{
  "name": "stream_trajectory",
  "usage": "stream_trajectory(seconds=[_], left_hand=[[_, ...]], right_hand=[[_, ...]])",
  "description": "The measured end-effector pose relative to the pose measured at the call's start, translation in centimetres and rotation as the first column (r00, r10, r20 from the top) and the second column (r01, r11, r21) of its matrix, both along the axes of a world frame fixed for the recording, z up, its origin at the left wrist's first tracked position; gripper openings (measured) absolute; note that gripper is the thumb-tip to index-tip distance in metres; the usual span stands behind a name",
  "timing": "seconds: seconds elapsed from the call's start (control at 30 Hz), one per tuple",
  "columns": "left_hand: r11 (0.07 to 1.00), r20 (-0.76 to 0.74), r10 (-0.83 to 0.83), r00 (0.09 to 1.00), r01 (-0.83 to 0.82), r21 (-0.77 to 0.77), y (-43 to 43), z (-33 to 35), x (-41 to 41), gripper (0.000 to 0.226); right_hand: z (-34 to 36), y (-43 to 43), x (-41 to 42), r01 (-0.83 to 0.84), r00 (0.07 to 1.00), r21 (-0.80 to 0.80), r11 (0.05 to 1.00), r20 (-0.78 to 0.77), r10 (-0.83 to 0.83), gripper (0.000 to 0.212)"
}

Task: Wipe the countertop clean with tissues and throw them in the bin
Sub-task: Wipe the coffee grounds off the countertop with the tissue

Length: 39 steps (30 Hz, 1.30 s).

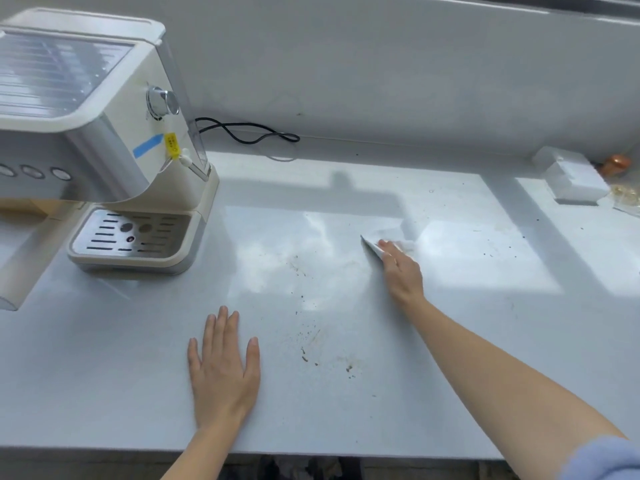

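Observation:
A pale grey countertop [346, 410] fills the view, with brown crumbs and specks [313, 351] scattered near its front middle. My right hand [401, 271] reaches out to the middle of the counter and presses a white tissue [391, 239] flat against the surface; the tissue sticks out past my fingertips. My left hand [223, 365] lies flat on the counter near the front edge, fingers spread, holding nothing. No bin is in view.
A cream espresso machine [104, 133] with a metal drip tray [135, 237] stands at the left. Its black cord [249, 131] loops along the back wall. A white box [571, 178] and small brown items [616, 164] sit at the far right.

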<state>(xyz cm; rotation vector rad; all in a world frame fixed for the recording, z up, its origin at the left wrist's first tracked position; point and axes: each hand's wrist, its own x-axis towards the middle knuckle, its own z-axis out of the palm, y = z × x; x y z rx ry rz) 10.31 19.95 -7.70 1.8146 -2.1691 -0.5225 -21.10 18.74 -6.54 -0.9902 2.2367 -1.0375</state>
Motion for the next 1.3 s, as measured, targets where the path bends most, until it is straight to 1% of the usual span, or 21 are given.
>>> stream_trajectory(seconds=[0.1,0.2,0.33,0.43,0.53,0.63,0.7,0.77,0.83,0.9,0.97,1.03,1.07,1.13,1.17,1.23,1.3], left_hand=[[1.0,-0.017,-0.006,1.0,0.006,0.0,0.0,0.0,0.1,0.059],[1.0,-0.028,-0.007,1.0,0.007,-0.002,0.1,0.0,0.1,0.063],[1.0,-0.044,-0.002,0.999,0.001,-0.003,0.0,-0.2,0.2,0.053],[1.0,-0.052,0.009,0.999,-0.009,0.001,0.0,-0.2,0.3,0.053],[1.0,-0.057,0.002,0.998,-0.003,-0.014,0.0,-0.3,0.3,0.053],[1.0,-0.051,0.002,0.999,-0.002,-0.016,0.0,-0.3,0.2,0.061],[1.0,-0.058,0.001,0.998,-0.002,-0.021,0.0,-0.2,0.3,0.063],[1.0,-0.059,0.0,0.998,-0.001,-0.02,0.1,-0.3,0.3,0.06],[1.0,-0.065,0.001,0.998,-0.003,-0.019,0.1,-0.3,0.3,0.054],[1.0,-0.065,0.009,0.998,-0.011,-0.02,0.0,-0.3,0.3,0.053],[1.0,-0.056,0.013,0.998,-0.015,-0.022,0.0,-0.3,0.3,0.059],[1.0,-0.054,0.012,0.998,-0.013,-0.022,0.0,-0.4,0.3,0.06],[1.0,-0.051,0.006,0.999,-0.007,-0.02,0.0,-0.4,0.3,0.057],[1.0,-0.041,-0.002,0.999,0.001,-0.017,0.0,-0.5,0.3,0.056],[1.0,-0.039,-0.002,0.999,0.001,-0.017,0.0,-0.5,0.4,0.059],[1.0,-0.037,-0.002,0.999,0.001,-0.02,0.0,-0.4,0.4,0.067],[1.0,-0.04,0.003,0.999,-0.003,-0.018,0.0,-0.3,0.3,0.067]], right_hand=[[-0.1,-0.7,3.8,-0.207,0.978,-0.024,0.978,-0.017,0.206,0.036],[0.0,0.3,7.2,-0.379,0.925,-0.055,0.924,-0.011,0.379,0.038],[0.2,3.1,10.4,-0.464,0.884,-0.073,0.883,0.023,0.467,0.032],[0.6,5.2,12.3,-0.486,0.867,-0.089,0.869,0.079,0.493,0.038],[0.6,6.9,13.5,-0.476,0.864,-0.096,0.874,0.135,0.485,0.04],[0.6,7.7,14.0,-0.424,0.873,-0.106,0.9,0.217,0.437,0.041],[1.0,7.4,14.0,-0.334,0.873,-0.108,0.936,0.338,0.35,0.042],[1.4,7.1,13.7,-0.191,0.873,-0.149,0.97,0.427,0.237,0.037],[1.3,7.2,13.1,-0.024,0.915,-0.207,0.978,0.389,0.105,0.039],[0.7,7.8,11.7,0.104,0.96,-0.206,0.973,0.278,-0.044,0.042],[-0.2,8.3,9.9,0.143,0.983,-0.157,0.977,0.139,-0.122,0.041],[-0.8,7.9,8.1,0.132,0.991,-0.1,0.986,0.025,-0.13,0.043],[-0.9,7.3,7.4,0.124,0.992,-0.074,0.99,-0.007,-0.125,0.044],[-0.8,5.5,6.1,0.116,0.993,-0.033,0.993,-0.031,-0.117,0.043],[-0.6,4.4,5.5,0.109,0.994,-0.02,0.994,-0.032,-0.109,0.043],[-0.2,1.9,4.4,0.06,0.997,0.001,0.998,-0.041,-0.06,0.043],[0.2,-0.8,3.6,0.005,0.999,0.01,1.0,-0.045,-0.005,0.044]])
